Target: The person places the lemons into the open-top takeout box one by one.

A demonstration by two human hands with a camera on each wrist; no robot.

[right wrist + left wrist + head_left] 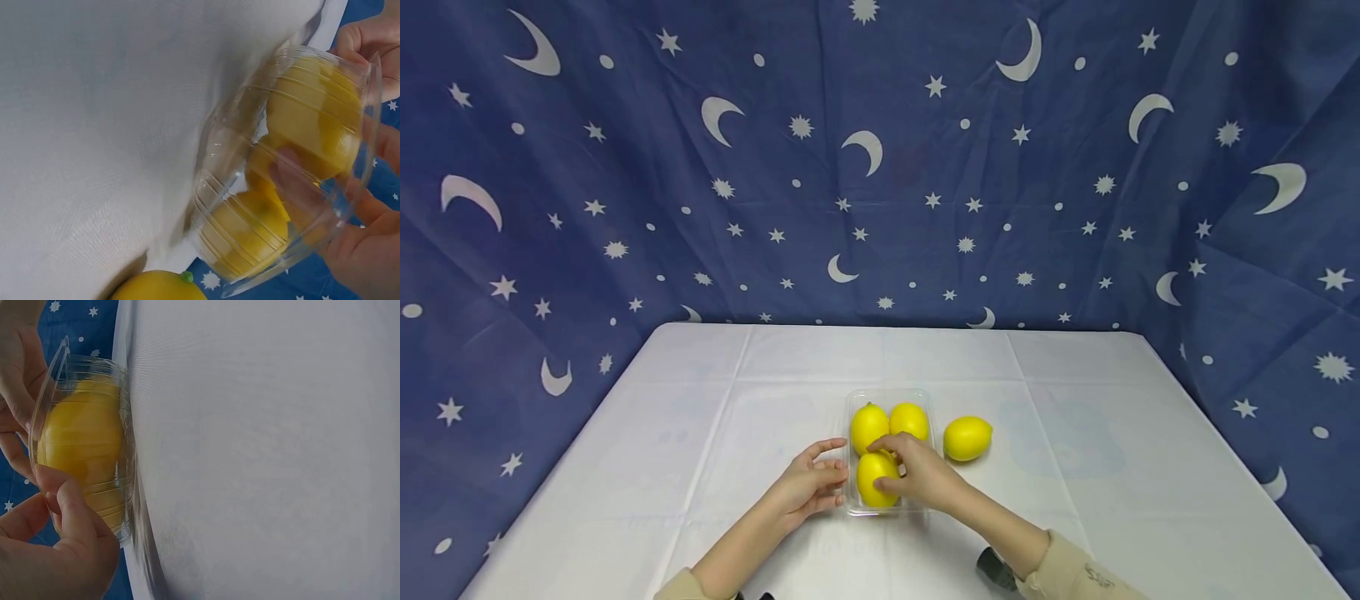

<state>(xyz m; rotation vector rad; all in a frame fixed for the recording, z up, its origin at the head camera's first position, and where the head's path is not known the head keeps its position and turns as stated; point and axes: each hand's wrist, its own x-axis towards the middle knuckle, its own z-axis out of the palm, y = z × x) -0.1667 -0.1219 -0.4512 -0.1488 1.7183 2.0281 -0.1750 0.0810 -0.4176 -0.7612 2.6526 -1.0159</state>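
Note:
A clear plastic container (880, 512) stands on the table with three yellow lemons in it. Two of them, a left lemon (868, 427) and a right lemon (910, 418), sit side by side at the far end. My right hand (928, 477) reaches in from the right and grips the near lemon (871, 479), index finger over its far side and thumb at its near side. At the left rim, my left hand (808, 485) pinches the container's edge; its thumb and fingertips show on the rim in the left wrist view.
Just right of the container lies another lemon (967, 438). A dark cylindrical object (995, 568) is near the right sleeve. The white-covered table (775, 358) ends at a blue curtain (910, 167) with moons and stars.

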